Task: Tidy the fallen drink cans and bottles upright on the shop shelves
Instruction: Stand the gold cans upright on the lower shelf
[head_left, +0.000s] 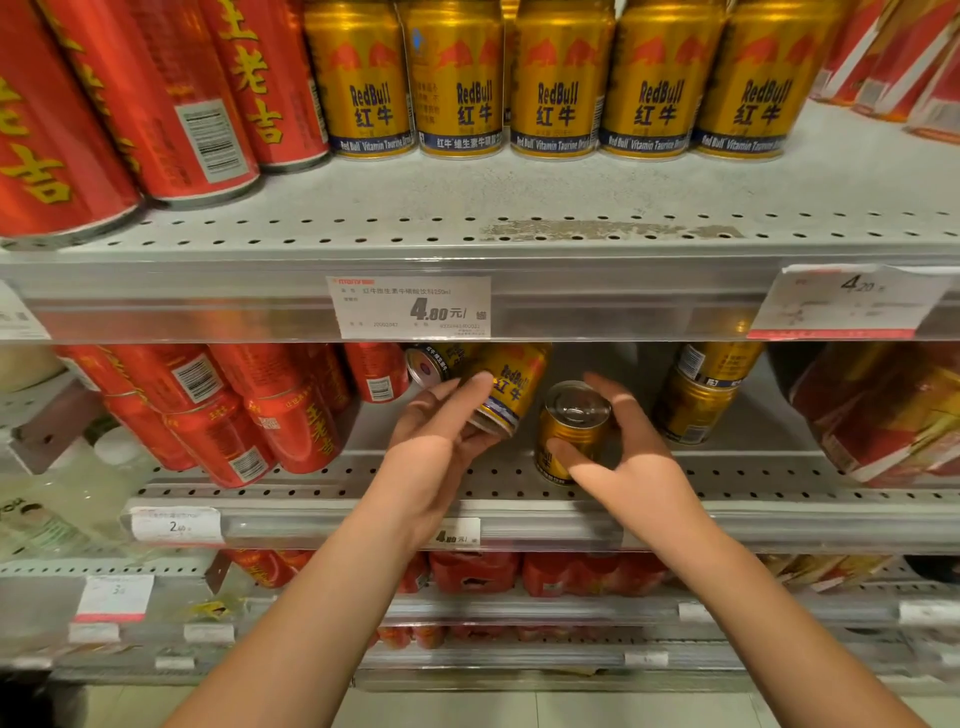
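On the middle shelf, my left hand grips a gold Red Bull can that is tilted and lifted off the shelf. Behind it another gold can lies on its side, its end facing me. My right hand curls around an upright gold can standing near the shelf's front, thumb on its front and fingers behind it. To the right, two more gold cans are stacked one on the other.
Red herbal tea cans lean in stacks at the left of the middle shelf. A red multipack fills its right end. The upper shelf carries upright gold cans and red cans. Lower shelves hold red packs.
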